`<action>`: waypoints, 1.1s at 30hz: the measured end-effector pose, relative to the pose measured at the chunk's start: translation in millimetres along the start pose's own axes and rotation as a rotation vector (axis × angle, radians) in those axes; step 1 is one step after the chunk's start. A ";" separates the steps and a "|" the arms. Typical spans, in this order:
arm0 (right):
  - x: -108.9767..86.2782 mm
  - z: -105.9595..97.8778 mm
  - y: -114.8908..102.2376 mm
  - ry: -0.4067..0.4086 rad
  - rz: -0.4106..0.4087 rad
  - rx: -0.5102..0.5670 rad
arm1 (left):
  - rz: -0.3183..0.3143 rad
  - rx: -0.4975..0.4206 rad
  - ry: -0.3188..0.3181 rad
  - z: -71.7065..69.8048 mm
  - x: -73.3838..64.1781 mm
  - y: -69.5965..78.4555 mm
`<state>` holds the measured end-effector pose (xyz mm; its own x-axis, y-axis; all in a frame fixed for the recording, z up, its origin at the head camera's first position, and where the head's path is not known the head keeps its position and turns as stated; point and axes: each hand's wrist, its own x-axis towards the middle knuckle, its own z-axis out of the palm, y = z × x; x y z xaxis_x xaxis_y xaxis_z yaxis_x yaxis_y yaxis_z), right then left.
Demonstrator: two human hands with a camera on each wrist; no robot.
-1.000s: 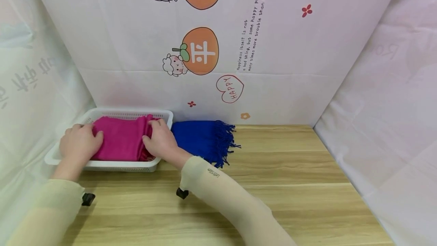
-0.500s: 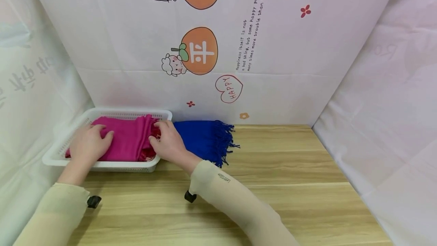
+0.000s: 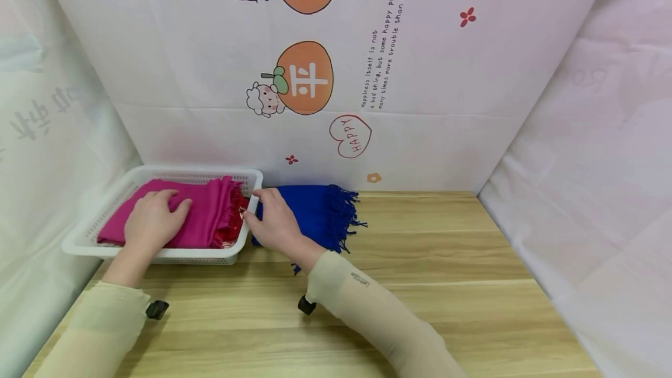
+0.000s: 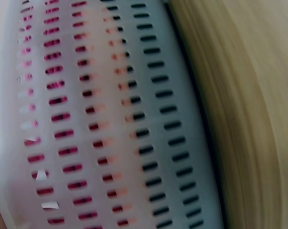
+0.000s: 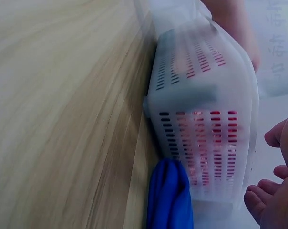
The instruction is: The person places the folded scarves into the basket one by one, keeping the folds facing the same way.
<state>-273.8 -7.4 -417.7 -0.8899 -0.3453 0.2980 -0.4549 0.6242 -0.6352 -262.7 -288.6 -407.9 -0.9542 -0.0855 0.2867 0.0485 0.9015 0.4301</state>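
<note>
A folded pink fringed scarf [image 3: 202, 206] lies in a white plastic basket [image 3: 189, 254]. My left hand [image 3: 152, 220] rests on its middle with loosely bent fingers. At the basket's right rim is my right hand [image 3: 275, 223], fingers apart and relaxed, holding nothing. The right wrist view shows part of that right hand [image 5: 272, 191] above the rim. A shiny red fringed item [image 3: 231, 229] shows beneath the scarf's right edge. Just right of the basket lies a folded blue scarf [image 3: 310, 209] with tassels, partly behind my right hand.
The basket stands on a wooden tabletop [image 3: 420, 267] at the back left. White printed sheets form a back wall [image 3: 430, 86] and side walls. Through the basket's slotted wall [image 4: 96, 119], pink shows in the left wrist view.
My left hand has moved right, from the scarf's left edge to its middle. My right hand has let go of the scarf's right edge and moved right to the basket rim.
</note>
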 end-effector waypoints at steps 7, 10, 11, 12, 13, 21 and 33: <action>-5.6 -8.9 14.5 0.009 0.048 0.017 | 0.017 -0.027 0.001 6.7 -0.2 15.3; -7.6 -13.3 22.2 0.021 0.064 0.041 | 0.024 -0.035 0.001 9.1 1.1 22.0; -8.3 -14.7 25.1 0.024 0.070 0.046 | 0.025 -0.037 0.000 9.9 1.6 24.0; -9.0 -16.1 28.0 0.027 0.074 0.053 | 0.025 -0.039 -0.001 10.5 2.0 26.1; -9.7 -17.3 30.9 0.030 0.080 0.058 | 0.028 -0.040 -0.002 10.9 2.4 28.2; -13.2 -28.4 50.2 0.049 0.135 0.056 | 0.052 -0.046 -0.010 13.5 3.1 44.5; -18.5 -44.3 72.6 0.083 0.201 0.065 | 0.081 -0.075 -0.021 21.4 4.1 66.7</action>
<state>-291.8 75.4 -437.7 -0.9633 -0.1582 0.2167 -0.2675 0.6271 -0.7316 -269.6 -219.8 -396.3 -0.9522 -0.0043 0.3054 0.1468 0.8705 0.4697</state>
